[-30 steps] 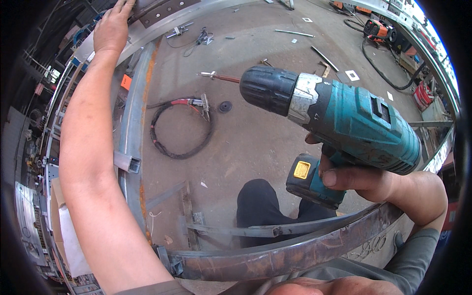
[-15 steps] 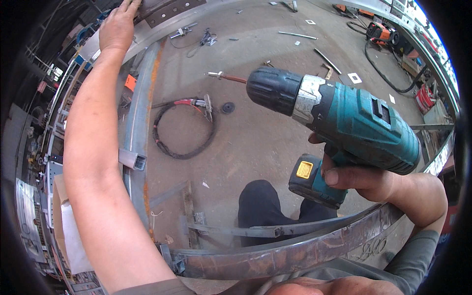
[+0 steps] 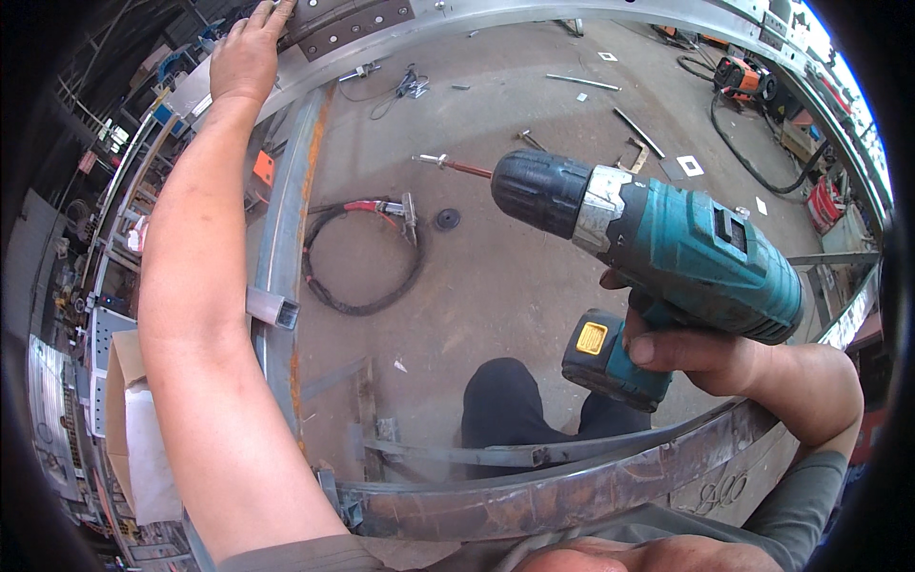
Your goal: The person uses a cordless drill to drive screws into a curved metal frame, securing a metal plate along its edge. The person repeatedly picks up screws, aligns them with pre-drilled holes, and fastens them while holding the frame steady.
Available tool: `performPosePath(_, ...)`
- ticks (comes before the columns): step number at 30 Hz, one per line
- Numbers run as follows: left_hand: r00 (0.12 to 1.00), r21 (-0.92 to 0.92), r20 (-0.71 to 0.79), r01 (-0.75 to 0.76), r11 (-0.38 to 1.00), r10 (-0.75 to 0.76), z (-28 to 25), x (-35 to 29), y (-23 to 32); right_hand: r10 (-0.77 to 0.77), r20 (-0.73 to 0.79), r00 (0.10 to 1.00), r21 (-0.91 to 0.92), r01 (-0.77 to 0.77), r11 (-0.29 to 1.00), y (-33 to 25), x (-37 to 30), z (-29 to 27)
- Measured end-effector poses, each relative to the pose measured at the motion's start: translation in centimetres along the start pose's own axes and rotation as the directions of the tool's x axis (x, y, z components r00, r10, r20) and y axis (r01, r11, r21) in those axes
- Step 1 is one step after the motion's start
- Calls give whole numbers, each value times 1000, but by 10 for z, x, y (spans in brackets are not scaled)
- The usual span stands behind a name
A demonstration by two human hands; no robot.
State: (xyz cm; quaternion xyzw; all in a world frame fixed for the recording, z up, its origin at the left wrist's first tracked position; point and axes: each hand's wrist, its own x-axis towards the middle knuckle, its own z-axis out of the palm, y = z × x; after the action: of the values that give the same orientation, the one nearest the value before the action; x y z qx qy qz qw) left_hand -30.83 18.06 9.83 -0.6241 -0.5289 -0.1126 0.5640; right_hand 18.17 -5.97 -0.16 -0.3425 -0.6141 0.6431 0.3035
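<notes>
My right hand (image 3: 691,357) is wrapped around the handle of a teal and black cordless drill (image 3: 715,253). The drill points left, its black chuck gripping a long reddish bit (image 3: 467,169) with what looks like a small silver fastener at its tip. At the far left my left hand (image 3: 245,59) is stretched out, fingers extended beside a dark brown metal plate (image 3: 348,26) with several round fasteners. That plate sits on a pale metal beam (image 3: 448,27). The left fingertips reach the picture's upper edge, and what lies beneath them is partly hidden.
A rusty curved-looking beam (image 3: 534,505) crosses close to my body. Along the left runs a grey steel beam (image 3: 286,219) with a square tube end (image 3: 276,310). A coiled cable (image 3: 367,307) lies on the floor; an orange machine (image 3: 743,78) stands at the far right.
The surroundings and my left hand sit slightly farther right and lower in the picture. The drill's nose has shifted a little right and down; my right hand still grips it.
</notes>
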Motion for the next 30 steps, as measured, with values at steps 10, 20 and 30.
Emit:
performPosePath(10, 1000, 1, 10, 1, 1000, -1, 11, -2, -6, -24, -9, 1000, -46, 24, 999, 1, -1, -2)
performPosePath(20, 1000, 3, 12, 4, 1000, -4, 11, -2, -6, -5, -4, 1000, -72, 4, 997, 1, -4, -5)
performPosePath(30, 999, -17, 42, 23, 1000, -22, 9, -2, -5, 7, -14, 1000, -65, -8, 998, 3, -5, -3)
